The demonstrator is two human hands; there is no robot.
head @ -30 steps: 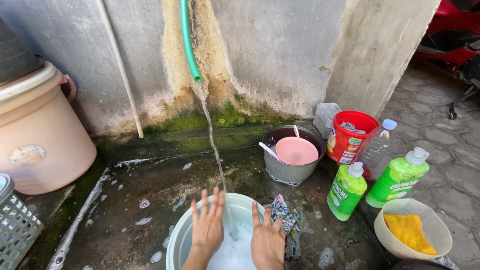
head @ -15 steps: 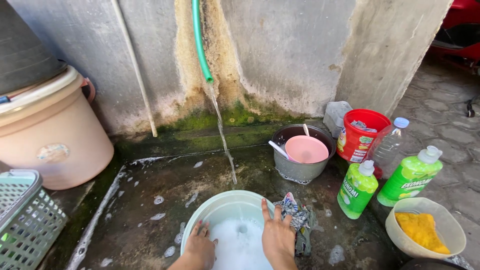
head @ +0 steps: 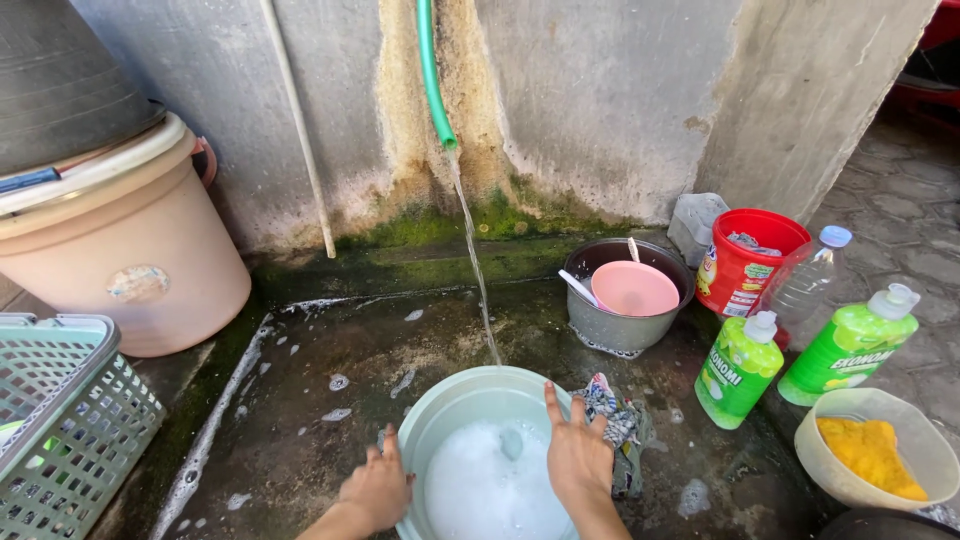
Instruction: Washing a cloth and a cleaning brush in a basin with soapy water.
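Both hands are on the pale green basin [head: 450, 400] now. The left hand [head: 378, 490] curls over its left rim, grip closed on the edge. The right hand [head: 577, 452] lies on the right rim with fingers spread and flat, grip open, pressing rather than clasping. The basin sits on the wet concrete floor [head: 330, 350] at the near edge, full of white suds [head: 490, 485]. A thin stream of water [head: 472, 265] falls into it from the green hose [head: 432, 75] hanging down the wall.

Just beside the right hand, touching the basin's right side, lies a patterned cloth [head: 618, 425]. Farther back sits a grey metal pot [head: 612, 325] holding a pink bowl [head: 635, 288]. To the right stand two green detergent bottles [head: 740, 368], a red tub [head: 745, 260], a clear plastic bottle [head: 805, 280], and a cream bowl with a yellow sponge [head: 868, 450]. At the left edge are a green laundry basket [head: 60, 420] and a big peach bucket [head: 120, 250].
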